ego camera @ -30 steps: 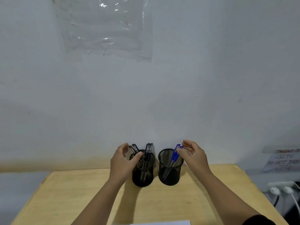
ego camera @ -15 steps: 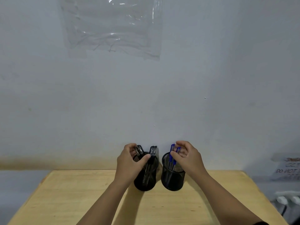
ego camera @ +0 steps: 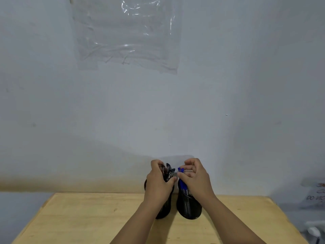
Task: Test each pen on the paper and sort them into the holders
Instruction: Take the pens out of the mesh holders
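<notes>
Both hands have closed in since a second ago, when they hovered open beside the two black mesh holders. Now the left hand (ego camera: 159,184) curls its fingers and thumb around the black pens (ego camera: 168,171) standing in the left holder (ego camera: 164,211). The right hand (ego camera: 195,180) grips the blue pens (ego camera: 181,170) in the right holder (ego camera: 189,206). The holders stand just beside each other at the far edge of the wooden table (ego camera: 84,221). The hands hide both rims, motion blurs the pen tops, and the testing paper is out of frame.

Both hands (ego camera: 159,184) (ego camera: 195,180) curled, gripping.
</notes>
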The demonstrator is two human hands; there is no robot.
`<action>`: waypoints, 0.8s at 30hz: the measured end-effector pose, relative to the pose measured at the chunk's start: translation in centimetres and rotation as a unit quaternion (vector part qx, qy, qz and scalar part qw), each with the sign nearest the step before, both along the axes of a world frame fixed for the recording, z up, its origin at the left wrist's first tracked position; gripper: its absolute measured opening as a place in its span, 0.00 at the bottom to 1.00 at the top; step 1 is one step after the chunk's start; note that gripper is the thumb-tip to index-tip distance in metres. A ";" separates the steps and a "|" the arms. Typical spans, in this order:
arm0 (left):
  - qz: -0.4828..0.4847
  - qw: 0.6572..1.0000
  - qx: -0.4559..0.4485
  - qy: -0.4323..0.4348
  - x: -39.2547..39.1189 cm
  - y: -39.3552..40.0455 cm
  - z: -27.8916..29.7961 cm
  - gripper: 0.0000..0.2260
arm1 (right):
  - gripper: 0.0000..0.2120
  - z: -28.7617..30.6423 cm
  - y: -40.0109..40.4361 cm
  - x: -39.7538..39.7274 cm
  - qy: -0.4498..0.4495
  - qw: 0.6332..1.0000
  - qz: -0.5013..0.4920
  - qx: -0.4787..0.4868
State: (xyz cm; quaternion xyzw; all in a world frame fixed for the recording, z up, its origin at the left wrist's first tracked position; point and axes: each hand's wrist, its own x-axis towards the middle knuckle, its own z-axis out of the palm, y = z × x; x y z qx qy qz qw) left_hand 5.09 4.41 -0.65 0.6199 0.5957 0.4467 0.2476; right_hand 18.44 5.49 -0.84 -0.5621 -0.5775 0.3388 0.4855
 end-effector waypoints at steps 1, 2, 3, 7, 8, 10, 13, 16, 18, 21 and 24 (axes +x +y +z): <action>0.001 1.000 0.000 0.000 0.1 0.1 -0.1 0.21 | 0.18 0.0 0.0 0.0 0.003 1.000 0.002 -0.001; 0.003 1.000 -0.002 -0.003 0.2 0.3 -0.1 0.21 | 0.17 0.0 0.1 0.0 0.007 1.000 0.004 -0.002; 0.004 1.000 -0.004 -0.008 0.2 0.3 -0.2 0.20 | 0.17 -0.1 0.1 0.0 0.010 1.000 0.007 -0.002; -0.027 1.000 -0.012 -0.008 -0.1 0.6 -0.6 0.18 | 0.16 -0.3 0.0 0.1 0.023 1.000 0.018 0.001; -0.039 0.999 -0.015 -0.004 -0.3 0.7 -0.7 0.17 | 0.16 -0.3 0.0 0.0 0.027 0.999 0.021 0.004; -0.057 0.998 -0.015 0.010 -0.6 0.8 -0.8 0.15 | 0.16 -0.3 -0.1 0.0 0.031 0.999 0.026 0.008; -0.063 0.997 -0.009 0.036 -1.0 1.0 -0.9 0.14 | 0.14 -0.2 0.0 0.0 0.031 0.999 0.024 0.004; -0.074 0.997 -0.013 0.022 -1.3 0.9 -0.5 0.10 | 0.12 -0.1 -0.1 0.1 0.042 0.999 0.017 -0.001; -0.087 0.996 -0.003 -0.009 -1.4 0.6 -0.3 0.09 | 0.11 0.0 -0.1 0.1 0.048 0.999 0.010 0.003; -0.099 0.993 0.020 -0.052 -1.6 -0.1 0.4 0.14 | 0.10 0.8 -0.3 0.2 0.061 0.998 -0.001 0.017; -0.088 0.991 0.048 -0.086 -1.7 -0.7 1.9 0.18 | 0.10 2.4 -0.5 0.2 0.078 0.996 -0.013 0.043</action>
